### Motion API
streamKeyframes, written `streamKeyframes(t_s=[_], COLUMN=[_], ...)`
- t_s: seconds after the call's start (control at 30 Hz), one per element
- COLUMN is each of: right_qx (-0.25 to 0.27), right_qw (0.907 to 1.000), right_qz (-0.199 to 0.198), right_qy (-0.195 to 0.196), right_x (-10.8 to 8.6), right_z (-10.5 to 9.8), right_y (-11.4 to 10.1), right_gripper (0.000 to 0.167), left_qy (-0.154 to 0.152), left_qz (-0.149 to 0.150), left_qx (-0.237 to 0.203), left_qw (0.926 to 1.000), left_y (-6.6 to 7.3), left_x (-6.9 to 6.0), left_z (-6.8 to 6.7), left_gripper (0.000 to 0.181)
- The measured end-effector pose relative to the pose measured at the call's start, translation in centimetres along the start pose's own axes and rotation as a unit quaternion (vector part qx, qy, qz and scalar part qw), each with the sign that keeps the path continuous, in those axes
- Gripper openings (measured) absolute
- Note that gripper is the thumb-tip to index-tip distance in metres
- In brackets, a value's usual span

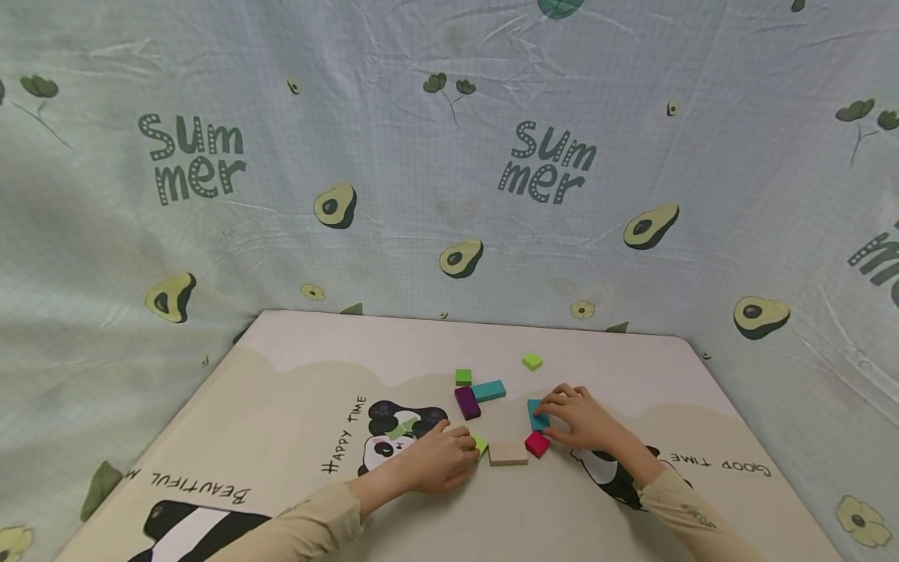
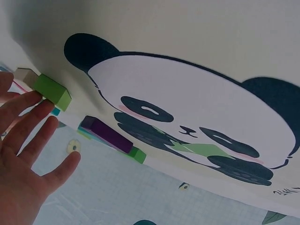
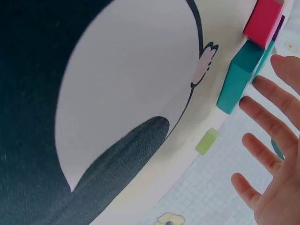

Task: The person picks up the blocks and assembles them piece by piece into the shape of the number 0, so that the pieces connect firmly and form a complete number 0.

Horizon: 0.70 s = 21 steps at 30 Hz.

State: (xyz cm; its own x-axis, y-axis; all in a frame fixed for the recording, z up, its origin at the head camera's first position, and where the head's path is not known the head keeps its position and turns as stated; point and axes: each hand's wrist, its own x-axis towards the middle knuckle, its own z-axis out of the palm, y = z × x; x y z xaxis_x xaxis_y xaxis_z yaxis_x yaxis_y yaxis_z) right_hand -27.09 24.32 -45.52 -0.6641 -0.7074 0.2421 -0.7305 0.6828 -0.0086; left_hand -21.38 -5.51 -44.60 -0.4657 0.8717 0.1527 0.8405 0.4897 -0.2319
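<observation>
My left hand has its fingertips at a light green block, which lies at the left end of a natural wood block. In the left wrist view these fingers are spread and fairly straight. My right hand touches a teal block with its fingertips, the thumb near that block's close end. Its other fingers are spread in the right wrist view. A red block lies between the teal block and the wood block, at the wood block's right end.
Farther back on the table lie a purple block, a second teal block and a green block, close together. Another green block lies apart. Panda prints cover the tabletop; a patterned curtain hangs behind.
</observation>
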Motion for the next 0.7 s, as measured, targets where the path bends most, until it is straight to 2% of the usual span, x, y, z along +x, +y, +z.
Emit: streamKeyframes(t_s=[0.4, 0.7], right_qx=[0.009, 0.017], right_qw=[0.9997, 0.9995], right_qz=[0.012, 0.014], right_qy=[-0.018, -0.022], right_x=[0.05, 0.23], right_z=[0.07, -0.03], right_y=[-0.2, 0.02], right_gripper=[0.024, 0.021], left_qy=[-0.012, -0.013], left_qz=[-0.022, -0.025], left_qx=[-0.036, -0.026], left_qw=[0.999, 0.9993], left_y=[0.11, -0.08], left_x=[-0.38, -0.26], left_z=[-0.04, 0.01], left_gripper=[0.028, 0.022])
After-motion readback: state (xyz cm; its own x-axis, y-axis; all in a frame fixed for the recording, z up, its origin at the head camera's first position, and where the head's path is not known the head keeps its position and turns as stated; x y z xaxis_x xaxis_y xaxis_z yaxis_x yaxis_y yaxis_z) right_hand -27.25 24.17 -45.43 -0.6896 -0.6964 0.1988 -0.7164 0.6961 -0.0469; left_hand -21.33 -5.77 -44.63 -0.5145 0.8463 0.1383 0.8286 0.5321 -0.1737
